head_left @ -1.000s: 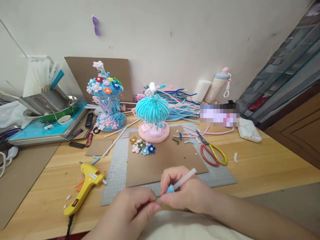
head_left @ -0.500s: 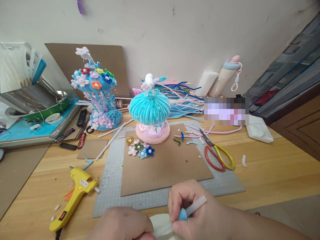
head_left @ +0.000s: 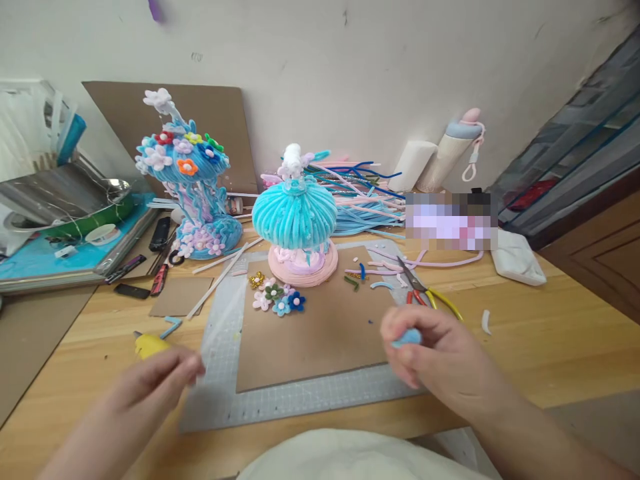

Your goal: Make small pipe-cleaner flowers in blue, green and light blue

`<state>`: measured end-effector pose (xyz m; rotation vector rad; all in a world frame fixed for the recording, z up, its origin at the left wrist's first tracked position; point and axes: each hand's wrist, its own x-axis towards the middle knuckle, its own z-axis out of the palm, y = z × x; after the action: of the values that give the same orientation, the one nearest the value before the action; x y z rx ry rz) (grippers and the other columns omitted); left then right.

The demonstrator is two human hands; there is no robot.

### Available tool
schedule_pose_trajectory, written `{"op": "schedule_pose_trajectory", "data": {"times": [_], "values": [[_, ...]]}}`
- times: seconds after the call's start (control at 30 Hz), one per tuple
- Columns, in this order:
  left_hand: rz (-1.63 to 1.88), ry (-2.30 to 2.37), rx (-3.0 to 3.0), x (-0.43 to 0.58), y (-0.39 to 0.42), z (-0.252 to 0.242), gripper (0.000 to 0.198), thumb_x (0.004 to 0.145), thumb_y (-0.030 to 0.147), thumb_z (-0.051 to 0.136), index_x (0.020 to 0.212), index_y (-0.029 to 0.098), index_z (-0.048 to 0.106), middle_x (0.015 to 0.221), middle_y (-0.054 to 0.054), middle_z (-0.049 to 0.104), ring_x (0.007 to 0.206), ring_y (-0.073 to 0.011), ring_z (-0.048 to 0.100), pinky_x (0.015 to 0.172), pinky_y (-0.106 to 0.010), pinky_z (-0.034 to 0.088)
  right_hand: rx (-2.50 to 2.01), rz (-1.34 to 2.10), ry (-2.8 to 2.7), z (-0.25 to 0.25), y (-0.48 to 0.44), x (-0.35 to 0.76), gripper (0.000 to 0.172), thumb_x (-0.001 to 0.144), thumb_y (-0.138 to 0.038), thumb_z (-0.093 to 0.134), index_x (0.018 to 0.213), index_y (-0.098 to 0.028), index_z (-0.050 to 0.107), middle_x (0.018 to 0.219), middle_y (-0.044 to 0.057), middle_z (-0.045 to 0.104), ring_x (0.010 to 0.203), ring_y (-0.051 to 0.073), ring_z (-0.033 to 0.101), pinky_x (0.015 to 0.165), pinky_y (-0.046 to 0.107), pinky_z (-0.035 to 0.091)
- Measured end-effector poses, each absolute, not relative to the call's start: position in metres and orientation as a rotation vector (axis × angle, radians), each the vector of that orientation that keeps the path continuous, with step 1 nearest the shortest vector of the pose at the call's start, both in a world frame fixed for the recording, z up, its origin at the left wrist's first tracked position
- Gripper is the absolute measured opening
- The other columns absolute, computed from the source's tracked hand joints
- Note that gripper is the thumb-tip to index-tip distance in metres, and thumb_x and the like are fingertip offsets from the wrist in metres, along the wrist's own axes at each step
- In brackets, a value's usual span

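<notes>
My right hand [head_left: 435, 357] is closed round a small light blue rounded piece [head_left: 407, 338], above the lower right of the brown cardboard [head_left: 310, 347]. My left hand [head_left: 165, 377] hovers over the yellow glue gun [head_left: 150, 345], hiding most of it. Its fingers are pinched together, and a faint, blurred translucent streak runs up from near them; what they hold is unclear. Several pipe-cleaner flowers [head_left: 275, 293] lie at the cardboard's upper left. Behind them stands a turquoise domed pipe-cleaner model [head_left: 295, 213] on a pink round base. Scissors [head_left: 415, 277] lie partly behind my right hand.
A grey cutting mat [head_left: 215, 407] lies under the cardboard. A blue, flower-covered model [head_left: 187, 173] stands at back left, beside a metal pot [head_left: 55, 193]. Bundled pipe cleaners [head_left: 365, 217], a tumbler [head_left: 445, 153] and a white tissue pack [head_left: 517, 257] line the back.
My hands have moved apart and up from the near table edge: the left toward the glue gun, the right with the light blue piece. The translucent stick no longer shows at my right hand.
</notes>
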<state>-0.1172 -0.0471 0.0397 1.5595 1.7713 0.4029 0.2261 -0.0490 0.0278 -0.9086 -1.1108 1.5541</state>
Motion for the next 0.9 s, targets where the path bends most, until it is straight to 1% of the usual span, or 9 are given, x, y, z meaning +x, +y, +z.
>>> {"op": "schedule_pose_trajectory", "data": {"times": [0.07, 0.23, 0.33, 0.4, 0.53, 0.6, 0.7, 0.77, 0.9], "values": [[0.234, 2.022, 1.655, -0.113, -0.014, 0.044, 0.039, 0.077, 0.058, 0.045, 0.078, 0.023, 0.063, 0.075, -0.005, 0.067, 0.072, -0.0248, 0.06, 0.06, -0.03, 0.042, -1.008, 1.622, -1.27, 0.03, -0.042, 0.214, 0.01, 0.074, -0.02, 0.067, 0.084, -0.019, 0.065, 0.075, -0.002, 0.052, 0.051, 0.005, 0.049, 0.048, 0.02, 0.038], [-0.077, 2.232, 1.892, -0.098, 0.045, 0.044, 0.039, 0.077, 0.049, 0.046, 0.059, 0.017, 0.06, 0.065, -0.014, 0.065, 0.065, -0.0298, 0.06, 0.053, -0.032, 0.036, -1.071, 1.885, -1.45, 0.031, -0.024, 0.183, 0.035, 0.073, -0.014, 0.063, 0.107, -0.016, 0.064, 0.078, -0.002, 0.054, 0.065, 0.008, 0.055, 0.063, 0.023, 0.045], [0.063, 2.292, 1.961, -0.074, 0.038, 0.049, 0.039, 0.08, 0.051, 0.042, 0.084, 0.017, 0.062, 0.088, -0.015, 0.066, 0.079, -0.0309, 0.059, 0.057, -0.033, 0.036, -1.057, 1.961, -1.459, 0.027, -0.014, 0.176, 0.044, 0.07, -0.016, 0.065, 0.113, -0.013, 0.061, 0.078, -0.002, 0.055, 0.062, 0.008, 0.055, 0.064, 0.025, 0.047], [0.37, 1.985, 2.033, -0.05, 0.019, 0.052, 0.034, 0.083, 0.049, 0.041, 0.086, 0.021, 0.061, 0.082, -0.006, 0.065, 0.074, -0.0223, 0.057, 0.06, -0.029, 0.038, -1.032, 1.941, -1.497, 0.024, -0.01, 0.174, 0.053, 0.069, -0.016, 0.066, 0.121, -0.014, 0.056, 0.082, -0.001, 0.055, 0.059, 0.007, 0.053, 0.061, 0.025, 0.048], [0.63, 1.254, 1.646, -0.004, -0.01, 0.04, 0.02, 0.078, 0.039, 0.055, 0.079, 0.019, 0.055, 0.074, -0.001, 0.061, 0.066, -0.016, 0.055, 0.058, -0.025, 0.041, -1.091, 1.708, -1.696, 0.02, -0.007, 0.168, 0.074, 0.072, -0.013, 0.061, 0.139, -0.024, 0.032, 0.096, 0.003, 0.058, 0.06, 0.009, 0.055, 0.052, 0.024, 0.048], [0.675, 1.151, 1.535, 0.007, -0.012, 0.027, 0.016, 0.077, 0.032, 0.059, 0.08, 0.018, 0.054, 0.075, -0.002, 0.059, 0.067, -0.015, 0.054, 0.059, -0.025, 0.042, -1.133, 1.436, -1.832, 0.017, -0.008, 0.166, 0.079, 0.072, -0.01, 0.06, 0.141, -0.026, 0.026, 0.113, 0.008, 0.056, 0.082, 0.017, 0.059, 0.067, 0.031, 0.052], [0.755, 1.069, 1.404, 0.012, -0.007, 0.009, 0.016, 0.075, 0.023, 0.062, 0.087, 0.017, 0.053, 0.077, -0.001, 0.056, 0.071, -0.0146, 0.053, 0.062, -0.026, 0.043, -1.149, 1.065, -1.973, 0.01, -0.01, 0.164, 0.081, 0.071, -0.005, 0.055, 0.143, -0.025, 0.021, 0.136, 0.01, 0.039, 0.12, 0.024, 0.042, 0.097, 0.042, 0.039], [0.774, 1.015, 1.315, 0.01, -0.005, 0.004, 0.018, 0.075, 0.019, 0.06, 0.09, 0.018, 0.051, 0.077, -0.001, 0.055, 0.071, -0.0139, 0.052, 0.063, -0.026, 0.043, -1.16, 1.0, -2.029, 0.007, -0.011, 0.164, 0.083, 0.072, -0.003, 0.051, 0.143, -0.026, 0.016, 0.139, 0.009, 0.034, 0.125, 0.023, 0.037, 0.102, 0.042, 0.034], [0.774, 1.014, 1.204, 0.007, -0.006, 0.004, 0.012, 0.077, 0.02, 0.058, 0.086, 0.018, 0.049, 0.075, 0.001, 0.052, 0.069, -0.0123, 0.049, 0.061, -0.025, 0.041, -1.126, 0.974, -2.082, 0.005, -0.012, 0.167, 0.079, 0.074, -0.004, 0.051, 0.142, -0.028, 0.017, 0.132, 0.008, 0.039, 0.119, 0.02, 0.042, 0.101, 0.038, 0.036]]}}
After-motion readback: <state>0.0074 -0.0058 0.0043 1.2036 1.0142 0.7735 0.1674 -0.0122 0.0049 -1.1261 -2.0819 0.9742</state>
